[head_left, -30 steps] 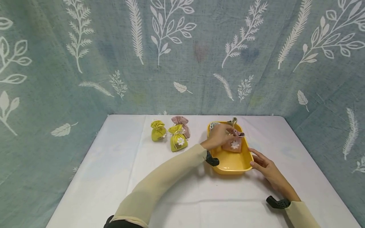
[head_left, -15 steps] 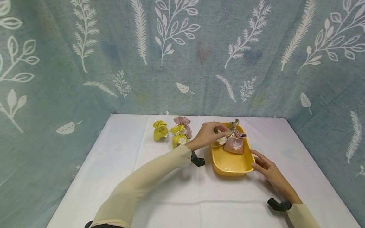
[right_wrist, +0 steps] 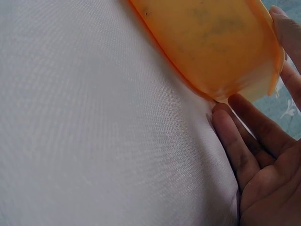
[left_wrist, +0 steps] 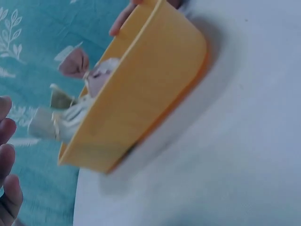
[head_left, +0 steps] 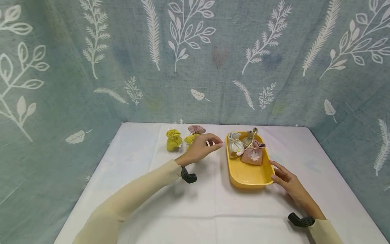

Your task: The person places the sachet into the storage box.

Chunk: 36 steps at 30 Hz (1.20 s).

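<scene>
My left hand (head_left: pixel 201 147) hangs over the table left of the yellow plastic tub (head_left: pixel 248 176), fingers loosely bent, thumb near the fingertips, holding nothing. It partly covers a yellow-green drawstring pouch (head_left: pixel 189 138) and a pink pouch (head_left: pixel 196 129); another yellow-green pouch (head_left: pixel 174 140) stands farther left. In the tub's far half sit a whitish pouch (head_left: pixel 236 145), an olive pouch (head_left: pixel 250 135) and a pink pouch with a white flower (head_left: pixel 253 155). My right hand (head_left: pixel 290 186) holds the tub's near right rim; in the right wrist view, its lower fingers (right_wrist: pixel 233 141) rest by the tub's base.
A white cloth (head_left: pixel 213 217) covers the table, with its far edge by a blue-green leaf-print curtain (head_left: pixel 195 67). Dark wrist mounts (head_left: pixel 188 175) sit on both wrists.
My left hand has left the pouches in the tub and moved left toward the pouches on the table, uncovering the whitish pouch. The right hand stays at the tub's rim.
</scene>
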Each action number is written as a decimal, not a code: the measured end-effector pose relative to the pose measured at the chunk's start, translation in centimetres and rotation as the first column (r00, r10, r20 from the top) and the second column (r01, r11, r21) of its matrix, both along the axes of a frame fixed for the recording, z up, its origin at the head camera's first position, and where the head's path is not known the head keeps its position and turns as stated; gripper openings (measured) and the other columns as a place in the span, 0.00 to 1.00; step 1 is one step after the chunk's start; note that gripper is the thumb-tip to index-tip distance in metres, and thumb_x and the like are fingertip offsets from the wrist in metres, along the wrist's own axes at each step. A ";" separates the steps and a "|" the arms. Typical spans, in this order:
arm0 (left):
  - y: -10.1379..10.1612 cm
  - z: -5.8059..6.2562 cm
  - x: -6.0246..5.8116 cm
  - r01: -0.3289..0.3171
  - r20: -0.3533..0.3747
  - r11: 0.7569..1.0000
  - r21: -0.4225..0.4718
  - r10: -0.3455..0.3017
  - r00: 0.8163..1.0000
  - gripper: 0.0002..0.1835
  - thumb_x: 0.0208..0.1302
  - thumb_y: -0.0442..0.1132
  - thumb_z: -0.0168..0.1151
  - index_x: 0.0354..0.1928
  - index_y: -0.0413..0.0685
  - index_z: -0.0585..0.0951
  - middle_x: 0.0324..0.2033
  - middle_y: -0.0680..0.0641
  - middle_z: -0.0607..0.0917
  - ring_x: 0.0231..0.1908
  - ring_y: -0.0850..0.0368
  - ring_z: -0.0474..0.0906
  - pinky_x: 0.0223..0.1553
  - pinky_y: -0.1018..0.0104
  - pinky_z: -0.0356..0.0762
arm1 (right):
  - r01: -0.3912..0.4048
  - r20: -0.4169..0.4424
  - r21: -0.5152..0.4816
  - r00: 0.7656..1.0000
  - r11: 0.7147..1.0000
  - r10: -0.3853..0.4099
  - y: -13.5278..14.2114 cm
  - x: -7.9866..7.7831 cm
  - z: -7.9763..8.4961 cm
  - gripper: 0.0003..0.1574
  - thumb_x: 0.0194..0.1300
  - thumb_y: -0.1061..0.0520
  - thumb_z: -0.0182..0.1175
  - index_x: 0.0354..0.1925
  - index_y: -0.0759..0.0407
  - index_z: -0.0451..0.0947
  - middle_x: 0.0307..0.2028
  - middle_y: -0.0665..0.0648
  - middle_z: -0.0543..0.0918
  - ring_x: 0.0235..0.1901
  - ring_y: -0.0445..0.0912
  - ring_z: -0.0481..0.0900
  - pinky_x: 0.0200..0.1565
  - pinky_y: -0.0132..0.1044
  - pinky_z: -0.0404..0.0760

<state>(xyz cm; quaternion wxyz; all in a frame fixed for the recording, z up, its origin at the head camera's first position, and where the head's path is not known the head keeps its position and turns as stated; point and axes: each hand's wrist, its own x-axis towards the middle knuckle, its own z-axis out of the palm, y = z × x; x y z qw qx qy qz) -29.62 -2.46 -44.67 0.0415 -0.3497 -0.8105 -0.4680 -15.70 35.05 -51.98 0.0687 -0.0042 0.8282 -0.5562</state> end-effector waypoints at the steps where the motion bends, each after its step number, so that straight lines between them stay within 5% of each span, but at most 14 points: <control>1: -0.5 0.0 0.1 -0.010 0.003 1.000 -0.001 0.010 1.000 0.08 0.71 0.48 0.68 0.46 0.56 0.89 0.35 0.60 0.86 0.31 0.62 0.78 0.34 0.64 0.77 | 0.002 0.001 0.003 1.000 1.000 -0.002 0.0 0.0 0.0 0.42 0.78 0.47 0.58 0.82 0.47 0.54 0.72 0.71 0.67 0.55 0.42 0.79 0.58 0.41 0.77; 9: -4.4 -0.3 0.5 -0.074 0.074 0.997 0.024 0.072 0.995 0.09 0.69 0.45 0.70 0.46 0.50 0.89 0.33 0.57 0.86 0.29 0.57 0.78 0.28 0.64 0.75 | 0.023 0.023 0.005 0.999 1.000 -0.023 -0.2 0.2 0.1 0.44 0.78 0.45 0.59 0.82 0.47 0.52 0.73 0.73 0.64 0.61 0.60 0.76 0.65 0.67 0.66; 24: -9.9 -2.1 0.2 -0.221 0.008 0.975 -0.020 0.221 0.975 0.08 0.67 0.51 0.71 0.41 0.58 0.89 0.33 0.58 0.86 0.30 0.59 0.79 0.32 0.62 0.77 | 0.034 0.038 -0.016 0.999 0.999 -0.033 -0.2 0.3 0.2 0.45 0.77 0.45 0.59 0.82 0.46 0.52 0.73 0.73 0.63 0.59 0.59 0.77 0.65 0.70 0.63; 36: -11.9 -3.6 -0.7 -0.342 0.118 0.930 -0.132 0.357 0.927 0.14 0.67 0.52 0.71 0.45 0.52 0.90 0.39 0.53 0.89 0.36 0.58 0.83 0.38 0.59 0.80 | 0.023 0.023 -0.008 0.999 1.000 -0.023 -0.4 0.2 0.3 0.44 0.78 0.46 0.59 0.82 0.46 0.52 0.72 0.73 0.65 0.56 0.51 0.79 0.65 0.68 0.66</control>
